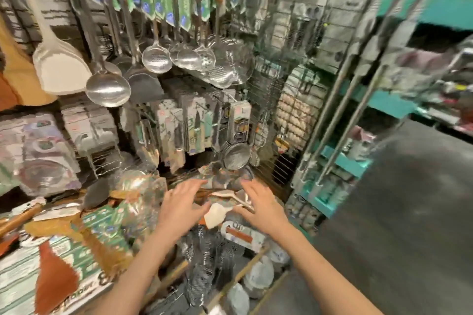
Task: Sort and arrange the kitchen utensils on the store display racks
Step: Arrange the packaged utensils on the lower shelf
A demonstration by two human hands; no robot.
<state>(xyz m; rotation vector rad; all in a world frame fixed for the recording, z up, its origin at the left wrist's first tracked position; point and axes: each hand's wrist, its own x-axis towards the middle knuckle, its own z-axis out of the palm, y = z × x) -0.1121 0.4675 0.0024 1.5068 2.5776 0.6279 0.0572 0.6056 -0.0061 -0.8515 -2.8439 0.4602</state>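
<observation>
Frame heavily blurred. Landmark: large steel ladle (108, 88) hanging on the display rack. Well below and right of the ladle, left hand (182, 206) and right hand (261, 206) reach over a heap of packaged utensils (217, 210); fingers of both spread and fairly straight, nothing gripped, contact with the heap cannot be told. Right of the ladle hang smaller skimmers (156, 59); left of it, touching or nearly so, a white spatula (60, 69). Below right of it, a mesh strainer (236, 156)
</observation>
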